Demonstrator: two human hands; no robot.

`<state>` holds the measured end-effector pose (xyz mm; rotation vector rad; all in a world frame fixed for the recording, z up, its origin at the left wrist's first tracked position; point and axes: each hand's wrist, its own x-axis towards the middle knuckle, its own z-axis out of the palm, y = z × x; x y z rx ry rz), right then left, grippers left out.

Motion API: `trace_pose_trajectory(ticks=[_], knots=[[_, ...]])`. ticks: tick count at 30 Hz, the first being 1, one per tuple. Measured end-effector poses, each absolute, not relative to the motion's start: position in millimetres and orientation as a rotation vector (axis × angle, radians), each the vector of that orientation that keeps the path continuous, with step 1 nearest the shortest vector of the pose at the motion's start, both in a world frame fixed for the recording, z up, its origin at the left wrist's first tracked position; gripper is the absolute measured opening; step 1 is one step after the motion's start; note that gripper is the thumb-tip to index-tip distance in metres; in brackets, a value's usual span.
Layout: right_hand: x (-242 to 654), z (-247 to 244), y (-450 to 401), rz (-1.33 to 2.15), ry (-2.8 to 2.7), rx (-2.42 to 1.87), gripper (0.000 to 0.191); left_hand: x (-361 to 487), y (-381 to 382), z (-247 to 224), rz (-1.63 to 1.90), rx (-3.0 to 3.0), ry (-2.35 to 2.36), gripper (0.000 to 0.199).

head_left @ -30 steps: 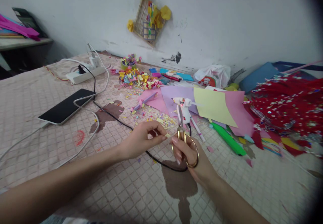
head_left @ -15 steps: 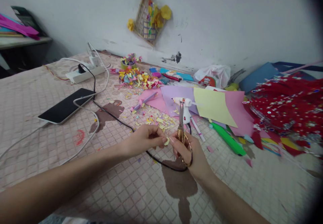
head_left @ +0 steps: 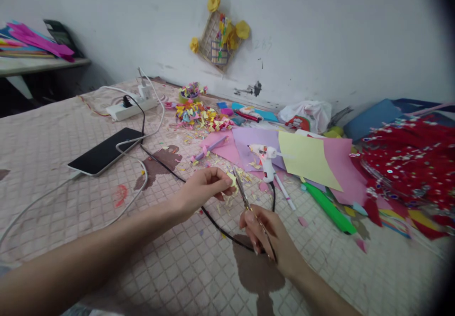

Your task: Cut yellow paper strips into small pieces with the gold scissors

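My left hand pinches a small pale yellow paper piece between thumb and fingers. A pair of scissors with gold handles is held in my right hand. Its blades point up and to the left, their tips beside the paper piece; I cannot tell whether they touch it. Beyond my hands lies a white glue gun with a small red light, on sheets of purple paper and yellow paper. Small paper scraps are strewn around it.
A tablet-like device and a power strip with cables lie at the left. A black cord crosses under my hands. Cut paper pieces are heaped at the back. A green roll and red sequined material lie right.
The scissors have swung from upright to leaning left, bringing their blades to the paper piece. My right hand has drawn away from my left and lower. The whole view has shifted slightly.
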<state>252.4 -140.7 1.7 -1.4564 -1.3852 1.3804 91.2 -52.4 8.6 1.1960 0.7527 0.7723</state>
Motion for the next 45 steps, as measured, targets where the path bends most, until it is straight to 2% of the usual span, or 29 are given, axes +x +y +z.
trace_pose_trajectory(ticks=[17, 36, 45], knots=[[252.2, -7.2, -142.4, 1.307, -1.430, -1.480, 0.039, 95.6, -56.3, 3.4, 0.851, 0.989, 0.680, 0.021], [252.5, -5.2, -142.6, 1.244, -1.492, -1.535, 0.041, 94.5, -53.9, 2.1, 0.844, 1.047, 0.669, 0.017], [257.7, -1.0, -144.3, 1.235, -1.532, -1.546, 0.043, 87.3, -46.5, 10.8, 0.730, 1.152, 0.620, 0.016]])
